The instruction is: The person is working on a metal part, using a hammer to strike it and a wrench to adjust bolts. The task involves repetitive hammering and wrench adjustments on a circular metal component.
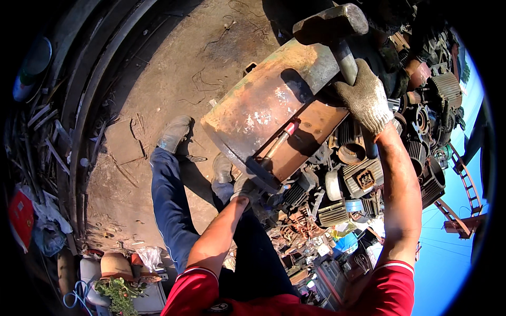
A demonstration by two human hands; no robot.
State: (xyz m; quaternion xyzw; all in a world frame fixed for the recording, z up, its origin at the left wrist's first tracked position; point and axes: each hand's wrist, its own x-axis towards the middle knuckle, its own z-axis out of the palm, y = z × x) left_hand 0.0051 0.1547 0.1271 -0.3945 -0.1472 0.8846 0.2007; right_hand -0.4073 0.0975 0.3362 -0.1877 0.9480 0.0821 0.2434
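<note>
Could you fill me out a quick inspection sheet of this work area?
Surface: stained, littered ground, partly shadowed.
Job's things: sledgehammer; large rusty metal cylinder; red-ended metal tool by its opening.
Clutter: finned motor housings heaped right; long curved-looking metal strips left.
Hands: both gloved; right hand grips the sledgehammer; left hand at the cylinder's near end, grip unclear.
Cables: blue cord, lower left.
Surroundings: leafy plant; blue sky.

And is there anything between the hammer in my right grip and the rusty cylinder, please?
Nothing visible stands between the hammer and the rusty cylinder; the red-ended tool shows in its opening, apart from the hammer.
</note>
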